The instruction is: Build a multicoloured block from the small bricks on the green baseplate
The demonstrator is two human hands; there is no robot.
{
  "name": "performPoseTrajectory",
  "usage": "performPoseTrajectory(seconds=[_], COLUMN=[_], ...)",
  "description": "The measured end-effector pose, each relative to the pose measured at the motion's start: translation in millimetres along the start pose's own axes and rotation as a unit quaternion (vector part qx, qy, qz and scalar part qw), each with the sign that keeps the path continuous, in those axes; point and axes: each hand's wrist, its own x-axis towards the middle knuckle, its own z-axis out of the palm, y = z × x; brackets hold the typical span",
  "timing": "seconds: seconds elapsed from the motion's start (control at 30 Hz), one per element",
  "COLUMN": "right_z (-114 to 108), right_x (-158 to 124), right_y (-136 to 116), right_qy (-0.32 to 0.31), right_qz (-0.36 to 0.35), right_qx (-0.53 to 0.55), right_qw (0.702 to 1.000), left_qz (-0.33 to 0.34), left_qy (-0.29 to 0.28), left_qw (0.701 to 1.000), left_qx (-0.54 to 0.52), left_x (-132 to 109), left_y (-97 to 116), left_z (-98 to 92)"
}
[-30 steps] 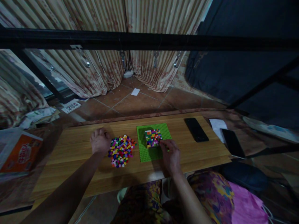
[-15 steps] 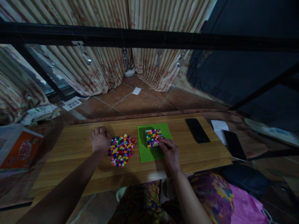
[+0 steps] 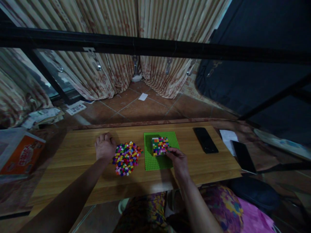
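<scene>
A square block built of many small coloured bricks (image 3: 159, 146) stands on a green studded baseplate (image 3: 149, 163). My right hand (image 3: 178, 160) is at the block's lower right edge, thumb and fingers pinched together against it. Whatever lies between those fingertips is too small to make out. To the left of the baseplate is a loose pile of tiny coloured bricks (image 3: 126, 158). My left hand (image 3: 105, 147) rests palm down on the table beside the pile's left edge, fingers spread and holding nothing.
The wooden table (image 3: 73, 161) also bears a black phone (image 3: 205, 140) at its right. Beyond its right end lie another dark device (image 3: 243, 156) and a white paper (image 3: 228, 139). An orange-and-white box (image 3: 23, 155) stands at the left. A dark metal bar (image 3: 155, 47) crosses ahead.
The whole scene sits slightly lower in view as the camera tilts. My right hand stays at the block's lower right edge, with only a slight shift. My left hand keeps its place.
</scene>
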Motion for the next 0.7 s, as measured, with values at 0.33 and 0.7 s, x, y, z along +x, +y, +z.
performPoseTrajectory(seconds=[0.33, 0.7], right_z=[2, -27], right_x=[-3, -3], right_y=[-4, -7], right_qy=[-0.009, -0.042], right_qz=[0.010, 0.032], right_qx=[0.029, 0.100], right_qw=[0.999, 0.994], left_qz=[0.007, 0.018], left_qy=[0.004, 0.017], left_qw=[1.000, 1.000], left_qx=[0.006, -0.013], left_x=[0, -2], left_y=[0, -1], left_z=[-2.9, -4.8])
